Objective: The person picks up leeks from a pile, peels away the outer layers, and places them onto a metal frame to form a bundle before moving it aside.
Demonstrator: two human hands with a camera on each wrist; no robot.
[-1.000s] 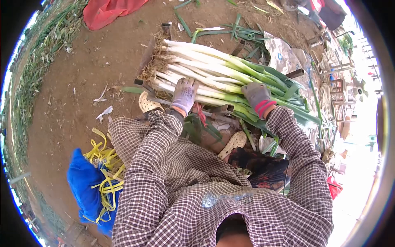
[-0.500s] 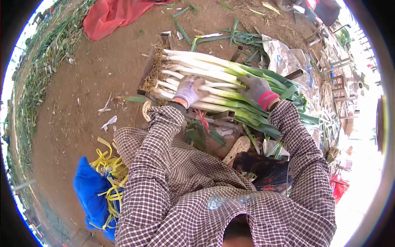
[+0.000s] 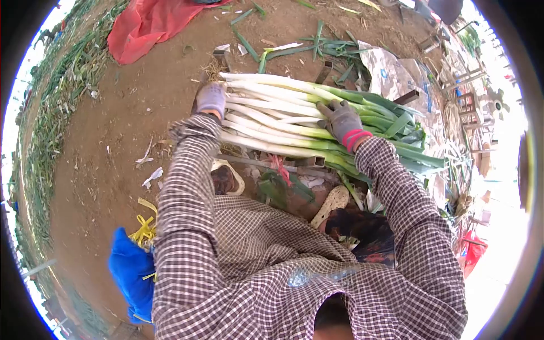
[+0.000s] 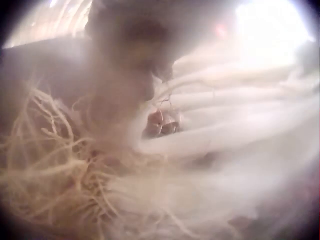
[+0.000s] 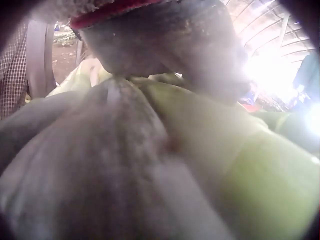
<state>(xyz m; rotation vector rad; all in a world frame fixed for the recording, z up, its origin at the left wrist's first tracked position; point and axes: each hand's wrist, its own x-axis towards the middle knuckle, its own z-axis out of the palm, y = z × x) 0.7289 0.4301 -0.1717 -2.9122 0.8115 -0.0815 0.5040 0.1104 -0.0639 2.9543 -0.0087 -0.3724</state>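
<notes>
A layer of long green onions (image 3: 272,116) lies crosswise on a low metal frame, roots at the left and green leaves at the right. At the root end is the gloved left hand (image 3: 211,98), its fingers hidden in the head view. The left wrist view shows that hand (image 4: 127,55) blurred, close above pale roots (image 4: 55,165) and white stalks. My gloved right hand (image 3: 343,120) rests on the stalks where white turns green, fingers spread a little. In the right wrist view the hand (image 5: 165,45) touches the green stalks (image 5: 270,175).
A red cloth (image 3: 136,34) lies on the soil at the upper left. A blue bag (image 3: 131,275) with yellow ties sits at the lower left. Plastic sheeting (image 3: 385,71) and loose leaves are beyond the frame. A metal post (image 3: 407,97) stands by the leaves; shoes are below.
My left hand has moved from the middle of the white stalks leftward to the root end. The right hand has shifted slightly left and remains on the stalks.
</notes>
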